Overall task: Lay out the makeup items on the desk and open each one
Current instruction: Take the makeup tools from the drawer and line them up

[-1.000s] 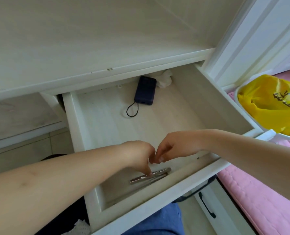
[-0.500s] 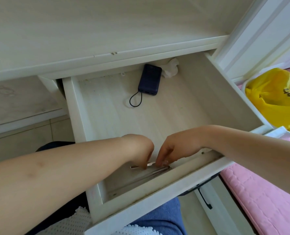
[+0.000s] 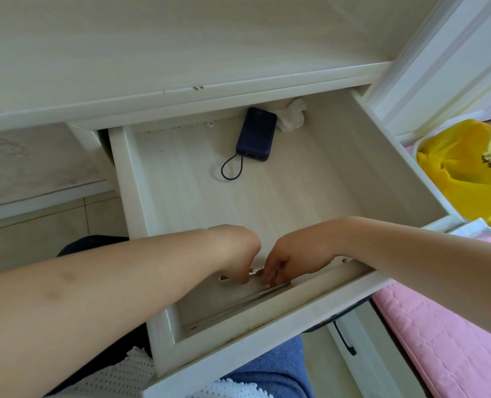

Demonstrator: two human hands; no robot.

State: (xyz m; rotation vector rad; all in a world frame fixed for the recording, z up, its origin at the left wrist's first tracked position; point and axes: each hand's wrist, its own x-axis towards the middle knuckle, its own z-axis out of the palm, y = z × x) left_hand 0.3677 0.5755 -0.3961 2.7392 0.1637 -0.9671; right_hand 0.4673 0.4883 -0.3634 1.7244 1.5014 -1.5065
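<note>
At the drawer's front edge, the left hand has gone from touching the silvery makeup item to curling its fingers round the left end. Just right of it, the right hand pinches the other end, fingers lower than a second ago. The item has lifted slightly off the drawer floor, so the fetch has probably begun. The desk above holds nothing yet.
</note>
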